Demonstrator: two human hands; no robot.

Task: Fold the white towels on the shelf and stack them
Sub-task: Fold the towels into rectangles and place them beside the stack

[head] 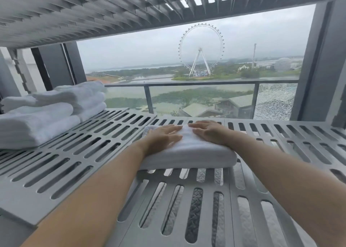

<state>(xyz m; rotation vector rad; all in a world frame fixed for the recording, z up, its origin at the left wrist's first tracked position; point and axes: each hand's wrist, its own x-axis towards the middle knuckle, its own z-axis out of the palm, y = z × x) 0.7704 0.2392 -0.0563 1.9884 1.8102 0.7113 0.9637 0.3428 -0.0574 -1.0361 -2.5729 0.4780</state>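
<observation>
Two slotted shelves are in view: one lower shelf [93,153] that carries the towels and one upper shelf [93,12] above it. The white towels sit in three lots. One single folded towel [187,153] lies around the middle of the lower shelf, and two piles stand at its left edge, a front pile [37,128] and a back pile [84,97] touching it. The front pile seems to hold two folded towels and the back pile three, but the layers blur, so the exact number cannot be told. Two hands, the left hand [164,136] and the right hand [209,132], lie on the single towel. Past the shelf's far edge are one railing [187,83], one Ferris wheel [201,48], one thin mast [254,55] and one dome [283,64].
</observation>
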